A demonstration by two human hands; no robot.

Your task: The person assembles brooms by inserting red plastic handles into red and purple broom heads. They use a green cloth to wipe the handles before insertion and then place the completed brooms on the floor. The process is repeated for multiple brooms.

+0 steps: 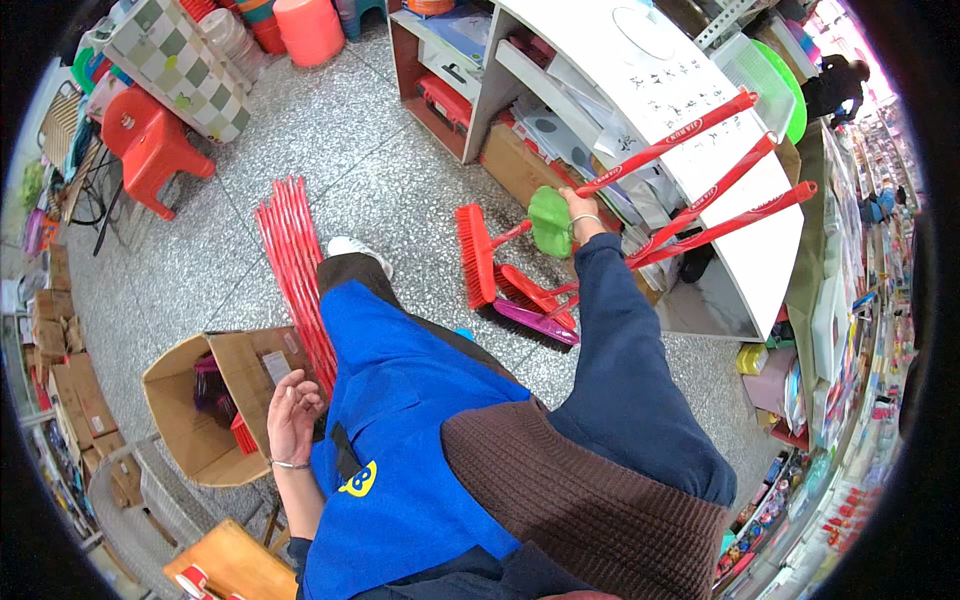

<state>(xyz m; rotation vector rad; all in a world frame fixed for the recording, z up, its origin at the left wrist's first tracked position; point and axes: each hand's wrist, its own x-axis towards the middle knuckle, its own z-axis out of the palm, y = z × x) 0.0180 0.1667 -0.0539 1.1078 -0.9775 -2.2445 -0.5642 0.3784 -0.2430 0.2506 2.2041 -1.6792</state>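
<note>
My right hand reaches out and is closed on a green, rounded piece whose kind I cannot make out. It lies over the handle of a red broom; whether the fingers also grip that handle is hidden. Beside it, another red broom and a purple broom rest heads down on the floor, their red handles leaning on the white desk. My left hand, empty with loosely curled fingers, hovers by the open cardboard box and a bundle of red poles.
Purple and red brush heads lie inside the box. A red plastic chair stands at the far left, near stacked red buckets. Below me at left is a wooden stool. Stocked shelves line the right side.
</note>
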